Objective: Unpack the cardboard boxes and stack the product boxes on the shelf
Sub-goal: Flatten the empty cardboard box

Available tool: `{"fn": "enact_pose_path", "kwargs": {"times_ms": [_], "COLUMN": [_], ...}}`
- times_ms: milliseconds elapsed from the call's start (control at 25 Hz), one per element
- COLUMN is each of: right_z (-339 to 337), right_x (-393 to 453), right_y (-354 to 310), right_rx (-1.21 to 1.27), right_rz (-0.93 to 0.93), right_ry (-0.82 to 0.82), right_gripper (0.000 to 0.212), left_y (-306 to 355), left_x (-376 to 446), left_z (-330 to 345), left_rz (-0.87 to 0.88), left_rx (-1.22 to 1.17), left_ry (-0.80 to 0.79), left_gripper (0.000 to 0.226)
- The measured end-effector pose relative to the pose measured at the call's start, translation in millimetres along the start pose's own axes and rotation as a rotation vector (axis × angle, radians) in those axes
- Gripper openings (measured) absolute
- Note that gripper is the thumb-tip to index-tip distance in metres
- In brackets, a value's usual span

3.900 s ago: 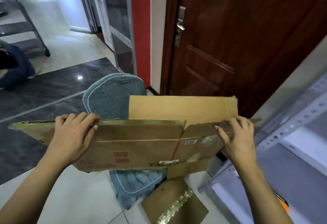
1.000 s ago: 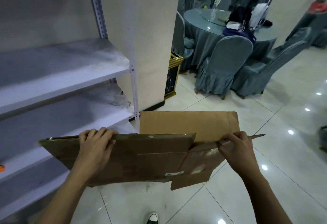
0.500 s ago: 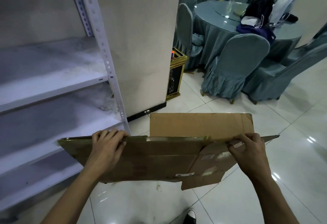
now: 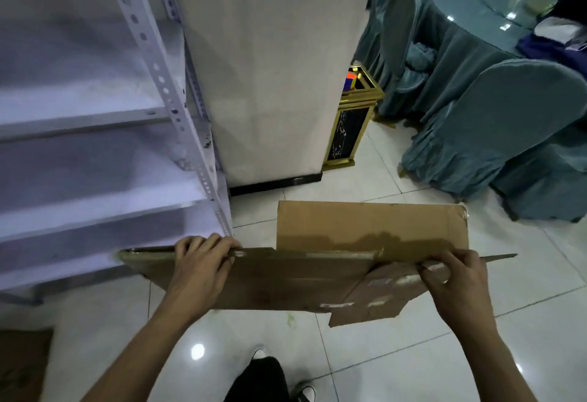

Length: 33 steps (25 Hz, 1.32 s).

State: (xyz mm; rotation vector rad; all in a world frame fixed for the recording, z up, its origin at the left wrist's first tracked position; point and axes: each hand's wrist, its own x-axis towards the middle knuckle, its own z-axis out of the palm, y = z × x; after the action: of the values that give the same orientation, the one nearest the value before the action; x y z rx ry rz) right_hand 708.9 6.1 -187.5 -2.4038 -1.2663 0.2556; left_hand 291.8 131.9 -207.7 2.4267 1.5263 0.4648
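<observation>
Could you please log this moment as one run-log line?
flattened cardboard box | both hands: left, right grip top edge | beside shelf | no product boxes visible

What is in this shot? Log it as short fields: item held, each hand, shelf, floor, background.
item held: flattened cardboard box, one flap up
left hand: fingers curled over the box's top edge
right hand: pinches the top edge near the right end
shelf: grey metal, no product boxes visible
floor: glossy white tiles
background: covered chairs, round table, gold-trimmed bin
</observation>
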Motion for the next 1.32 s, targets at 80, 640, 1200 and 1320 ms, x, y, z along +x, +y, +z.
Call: {"fn": "enact_pose_path", "kwargs": {"times_ms": [80, 640, 1200, 1320], "right_z": [12.1, 129.7, 295.7, 326.7], "right_x": [24.4, 202.1, 398.0, 429.9], "right_y": [10.9, 79.3, 164.3, 175.8], "right_rx": [-0.012, -0.123, -0.213, -0.205], "right_rz": [-0.029, -0.132, -0.266, -0.256], "right_ry": [-0.015, -0.140, -0.333, -0.335], "right_gripper": [0.016, 0.022, 0.010, 0.011], "left_y": [4.1, -5.9, -29.3, -37.5], "left_x": [12.9, 123.4, 253.2, 287.2], "left_z": [17.4, 172.8, 372.4, 404.0], "left_rz": [-0.040, -0.199, -0.431, -0.421], "left_rx": [0.023, -0.050, -0.071, -0.068], "left_ry": [-0.004, -0.206, -0.412, -0.394], "left_gripper": [0.023, 0.033, 0.031, 0.030]}}
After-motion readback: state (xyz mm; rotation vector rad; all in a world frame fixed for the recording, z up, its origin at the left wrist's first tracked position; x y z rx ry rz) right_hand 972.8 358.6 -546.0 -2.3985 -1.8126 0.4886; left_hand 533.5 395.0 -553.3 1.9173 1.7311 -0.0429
